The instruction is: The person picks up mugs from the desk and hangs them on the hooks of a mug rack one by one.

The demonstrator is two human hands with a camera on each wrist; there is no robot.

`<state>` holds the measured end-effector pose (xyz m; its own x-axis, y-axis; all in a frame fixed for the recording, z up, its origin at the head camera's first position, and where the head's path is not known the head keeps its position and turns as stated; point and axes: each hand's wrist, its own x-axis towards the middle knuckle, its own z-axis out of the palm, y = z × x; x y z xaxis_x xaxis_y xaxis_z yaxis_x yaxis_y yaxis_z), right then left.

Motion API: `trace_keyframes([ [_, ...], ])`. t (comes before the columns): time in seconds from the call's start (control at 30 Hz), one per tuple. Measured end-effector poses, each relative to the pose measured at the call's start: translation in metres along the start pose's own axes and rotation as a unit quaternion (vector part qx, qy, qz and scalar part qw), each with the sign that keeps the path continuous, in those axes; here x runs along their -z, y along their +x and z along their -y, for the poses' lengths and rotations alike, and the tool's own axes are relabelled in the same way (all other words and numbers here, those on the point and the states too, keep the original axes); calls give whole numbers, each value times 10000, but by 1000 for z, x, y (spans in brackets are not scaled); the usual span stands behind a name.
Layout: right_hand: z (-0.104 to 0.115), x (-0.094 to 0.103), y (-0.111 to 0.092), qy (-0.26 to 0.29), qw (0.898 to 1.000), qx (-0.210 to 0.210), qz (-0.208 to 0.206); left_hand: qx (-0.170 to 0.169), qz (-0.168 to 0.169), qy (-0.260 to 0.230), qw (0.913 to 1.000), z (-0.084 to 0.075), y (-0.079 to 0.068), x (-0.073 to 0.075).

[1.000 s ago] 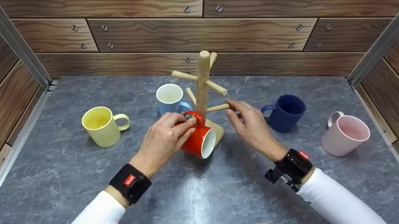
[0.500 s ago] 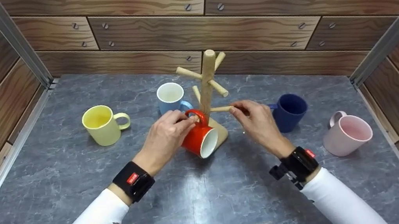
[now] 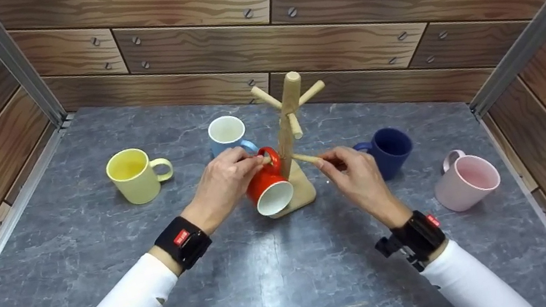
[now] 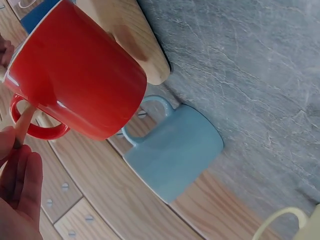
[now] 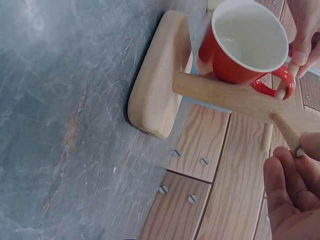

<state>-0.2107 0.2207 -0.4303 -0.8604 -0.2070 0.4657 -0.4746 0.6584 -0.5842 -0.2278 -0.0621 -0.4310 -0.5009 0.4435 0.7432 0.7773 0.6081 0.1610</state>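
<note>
Hands pinching pegs, red mug between.

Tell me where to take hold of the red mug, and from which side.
Take the red mug round its body, most likely from the left. Its handle loops round a peg, leaving little room there, and the stand's post rises on the right. In the left wrist view, its smooth, round side has nothing in front of it.

Tilted red mug, handle rnd wdn rack peg
</note>
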Motion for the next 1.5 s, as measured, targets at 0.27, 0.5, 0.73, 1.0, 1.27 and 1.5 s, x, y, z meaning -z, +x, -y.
trace_keyframes([
  [0.27,4,3,-10,107,9999,81,-17,146,92,-87,9998,1,4,-2],
  [0.5,7,5,-15,23,10000,76,-55,353,108,-198,9991,0,8,-6],
  [0.73,10,2,-20,-162,9985,489,-170,724,268,-289,9966,1,13,-11],
  [1.0,16,-5,-25,-384,9927,1062,-424,911,254,-435,9946,4,21,-18],
  [1.27,21,-12,-22,-530,9890,1291,-488,1007,248,-526,9932,9,29,-22],
  [1.5,16,-7,-25,-551,9859,1528,-393,825,362,-324,9954,6,23,-22],
])
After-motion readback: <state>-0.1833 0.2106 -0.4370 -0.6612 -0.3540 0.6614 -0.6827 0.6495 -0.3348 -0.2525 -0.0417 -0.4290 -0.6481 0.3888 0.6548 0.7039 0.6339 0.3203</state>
